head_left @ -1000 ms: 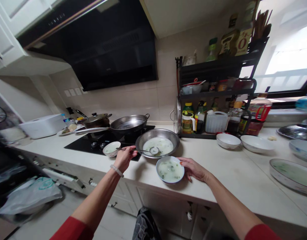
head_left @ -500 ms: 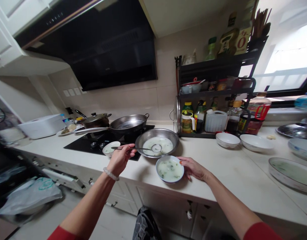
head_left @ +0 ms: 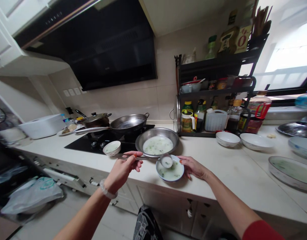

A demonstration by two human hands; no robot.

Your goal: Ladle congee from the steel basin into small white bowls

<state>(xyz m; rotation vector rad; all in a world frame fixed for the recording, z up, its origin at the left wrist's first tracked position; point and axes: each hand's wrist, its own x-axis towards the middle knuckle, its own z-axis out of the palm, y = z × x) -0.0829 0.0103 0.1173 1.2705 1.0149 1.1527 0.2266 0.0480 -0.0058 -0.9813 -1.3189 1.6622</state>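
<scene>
Left hand grips ladle handle; ladle cup sits right of its fingers, over near rim of small bowl. Right hand fingertips touch that bowl's right side. Metal basin just behind both sets of fingers, between them. Little bowl behind and left of left fingers, at cooktop edge. Wok and lidded pot on cooktop, farther behind left fingers. Rack behind and right of right fingertips, against wall. Two bowls on counter in front of rack, well right of right fingertips. Oval dish far right.
</scene>
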